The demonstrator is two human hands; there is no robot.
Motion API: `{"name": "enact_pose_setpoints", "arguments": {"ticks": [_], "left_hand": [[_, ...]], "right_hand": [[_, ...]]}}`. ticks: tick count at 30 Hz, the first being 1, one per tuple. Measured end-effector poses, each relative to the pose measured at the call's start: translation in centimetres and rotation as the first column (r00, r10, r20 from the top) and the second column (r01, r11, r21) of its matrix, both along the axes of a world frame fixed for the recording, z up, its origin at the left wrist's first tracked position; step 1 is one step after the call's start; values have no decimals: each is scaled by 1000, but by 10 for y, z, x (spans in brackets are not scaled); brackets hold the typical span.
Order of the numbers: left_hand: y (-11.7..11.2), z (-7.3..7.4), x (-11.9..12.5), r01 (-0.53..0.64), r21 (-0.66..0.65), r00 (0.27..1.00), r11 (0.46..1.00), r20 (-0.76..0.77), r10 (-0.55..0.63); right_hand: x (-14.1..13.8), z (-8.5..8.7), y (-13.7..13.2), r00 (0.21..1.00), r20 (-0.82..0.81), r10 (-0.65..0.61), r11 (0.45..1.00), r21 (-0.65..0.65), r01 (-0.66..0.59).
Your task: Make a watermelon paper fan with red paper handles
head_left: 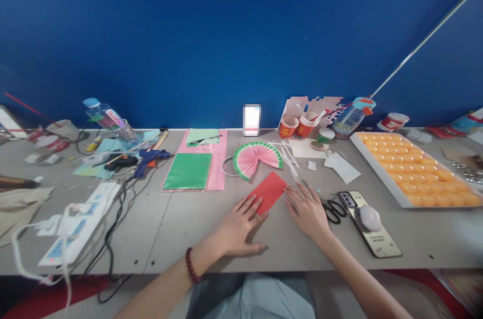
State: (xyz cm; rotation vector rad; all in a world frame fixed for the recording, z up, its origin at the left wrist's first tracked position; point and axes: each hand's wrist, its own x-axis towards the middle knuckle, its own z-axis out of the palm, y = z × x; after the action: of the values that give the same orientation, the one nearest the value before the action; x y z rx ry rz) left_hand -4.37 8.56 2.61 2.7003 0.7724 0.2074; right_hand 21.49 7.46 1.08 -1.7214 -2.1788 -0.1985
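A red sheet of paper (270,191) lies at an angle on the grey table in front of me. My left hand (240,226) rests flat with its fingers spread, the fingertips on the paper's left edge. My right hand (307,210) lies on the other side, fingers stretched out and a fingertip at the paper's right corner. Just beyond the paper is a pleated watermelon paper fan (257,155), pink with a green rim. Black-handled scissors (334,211) lie beside my right hand, their blades partly hidden by it.
Left of the fan are green paper in a clear sleeve (188,170), a blue glue gun (148,160) and a power strip (81,223) with cables. To the right lie a phone (372,228) and a tray of orange balls (411,168). Red paper cups (289,127) stand by the blue wall.
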Motion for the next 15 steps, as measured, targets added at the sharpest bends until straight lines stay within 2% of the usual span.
{"name": "enact_pose_setpoints", "arguments": {"ticks": [5,10,15], "left_hand": [[-5,-1,2,-32,54,999,998,0,32],[-10,-2,5,-103,92,994,990,-19,105],[-10,1,5,-94,78,994,992,-43,97]], "right_hand": [[-14,-3,3,995,-85,-52,998,-30,50],[-24,-2,9,990,-138,6,998,-55,-14],[-28,9,17,963,-260,77,990,-96,-105]]}}
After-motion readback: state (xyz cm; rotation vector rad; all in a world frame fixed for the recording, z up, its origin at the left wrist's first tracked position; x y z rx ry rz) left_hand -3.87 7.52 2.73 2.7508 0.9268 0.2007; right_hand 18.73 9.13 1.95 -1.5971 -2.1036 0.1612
